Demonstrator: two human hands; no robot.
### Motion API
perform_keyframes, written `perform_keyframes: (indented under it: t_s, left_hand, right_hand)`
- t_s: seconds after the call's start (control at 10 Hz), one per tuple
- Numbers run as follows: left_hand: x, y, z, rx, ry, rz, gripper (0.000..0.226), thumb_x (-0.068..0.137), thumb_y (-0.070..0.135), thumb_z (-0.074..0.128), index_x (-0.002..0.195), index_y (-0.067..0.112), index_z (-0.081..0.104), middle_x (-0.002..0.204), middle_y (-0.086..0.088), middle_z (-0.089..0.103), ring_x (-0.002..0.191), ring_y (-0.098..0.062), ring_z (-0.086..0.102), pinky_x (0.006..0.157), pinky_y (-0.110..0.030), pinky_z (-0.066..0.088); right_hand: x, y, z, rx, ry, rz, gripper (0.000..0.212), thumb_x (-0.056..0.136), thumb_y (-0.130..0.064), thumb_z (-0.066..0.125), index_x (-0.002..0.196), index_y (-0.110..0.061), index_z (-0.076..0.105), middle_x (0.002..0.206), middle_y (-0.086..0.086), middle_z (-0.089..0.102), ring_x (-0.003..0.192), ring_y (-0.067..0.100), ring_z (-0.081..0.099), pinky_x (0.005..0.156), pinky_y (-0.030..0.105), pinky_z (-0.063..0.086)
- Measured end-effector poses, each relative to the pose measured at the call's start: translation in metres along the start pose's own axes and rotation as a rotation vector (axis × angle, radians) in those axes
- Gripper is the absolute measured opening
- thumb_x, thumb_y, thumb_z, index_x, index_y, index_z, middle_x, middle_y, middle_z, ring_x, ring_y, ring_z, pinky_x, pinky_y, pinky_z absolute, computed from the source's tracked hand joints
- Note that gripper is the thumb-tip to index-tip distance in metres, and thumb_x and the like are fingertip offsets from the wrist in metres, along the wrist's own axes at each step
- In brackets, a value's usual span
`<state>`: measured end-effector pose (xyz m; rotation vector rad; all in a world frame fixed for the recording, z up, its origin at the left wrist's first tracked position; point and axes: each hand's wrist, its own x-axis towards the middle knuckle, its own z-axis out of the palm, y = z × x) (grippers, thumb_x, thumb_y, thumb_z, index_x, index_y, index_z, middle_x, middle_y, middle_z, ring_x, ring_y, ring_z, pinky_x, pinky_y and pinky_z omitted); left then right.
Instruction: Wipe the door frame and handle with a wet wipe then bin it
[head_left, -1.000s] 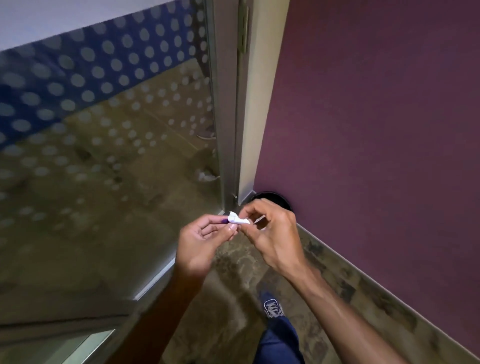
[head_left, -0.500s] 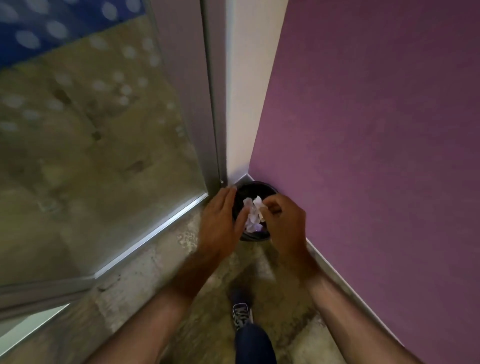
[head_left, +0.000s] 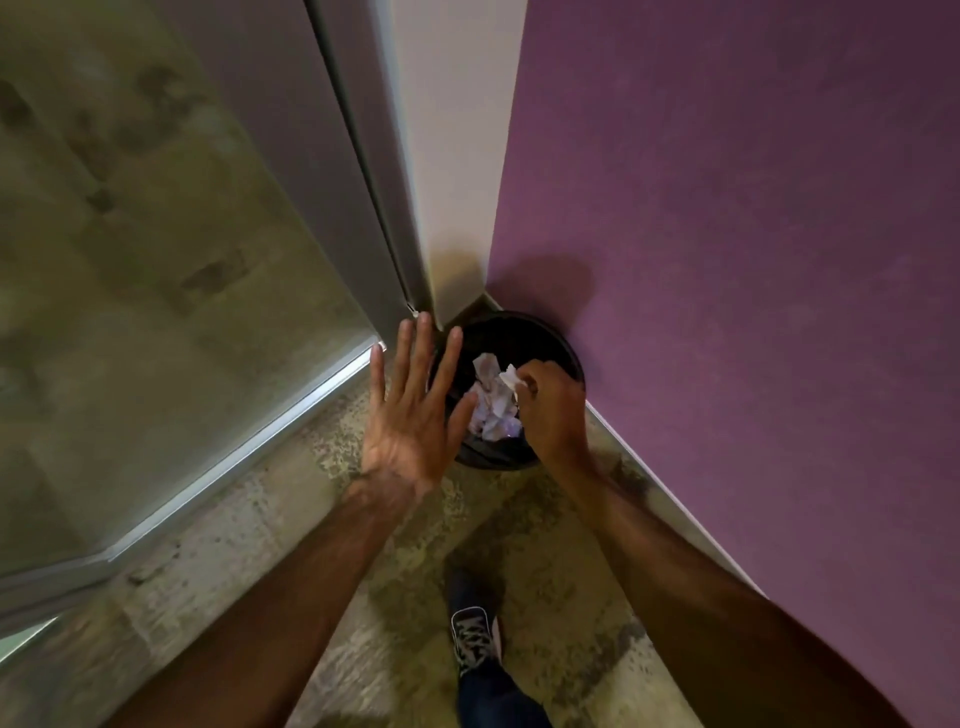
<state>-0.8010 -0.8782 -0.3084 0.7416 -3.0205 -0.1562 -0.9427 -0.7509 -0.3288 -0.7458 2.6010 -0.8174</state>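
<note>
Over the black bin (head_left: 563, 345) in the corner, the right hand (head_left: 553, 410) pinched the crumpled wipe (head_left: 510, 378), left hand (head_left: 410, 410) splayed empty; released off-centre, it risked landing on the floor (head_left: 363, 623).

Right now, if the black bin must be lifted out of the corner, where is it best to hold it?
Probably the near rim of the black bin, reached from the open floor side: the far side sits against the purple wall. The right hand pinches the wipe above it.
</note>
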Motion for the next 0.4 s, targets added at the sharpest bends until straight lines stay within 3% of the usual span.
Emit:
perform_keyframes:
  t_s: [0.2, 0.4]
  left_hand:
    - [0.009, -0.007, 0.053, -0.001, -0.01, 0.012, 0.071, 0.109, 0.06, 0.003, 0.17, 0.026, -0.006, 0.177, -0.007, -0.018, 0.166, -0.026, -0.012, 0.134, -0.057, 0.006]
    - [0.006, -0.008, 0.074, 0.058, -0.017, 0.006, 0.071, 0.109, 0.06, -0.003, 0.17, 0.024, 0.0, 0.177, -0.008, -0.011, 0.166, -0.029, -0.002, 0.134, -0.058, 0.014]
  right_hand:
    - [0.024, 0.039, 0.056, -0.121, -0.096, 0.028, 0.023, 0.095, -0.006, 0.065, 0.117, -0.005, 0.071, 0.118, 0.019, 0.069, 0.11, 0.037, 0.065, 0.092, 0.045, 0.053]
    - [0.041, 0.062, 0.088, -0.207, -0.268, 0.039, 0.025, 0.101, -0.016, 0.06, 0.121, -0.003, 0.069, 0.12, 0.021, 0.071, 0.116, 0.039, 0.065, 0.098, 0.045, 0.051]
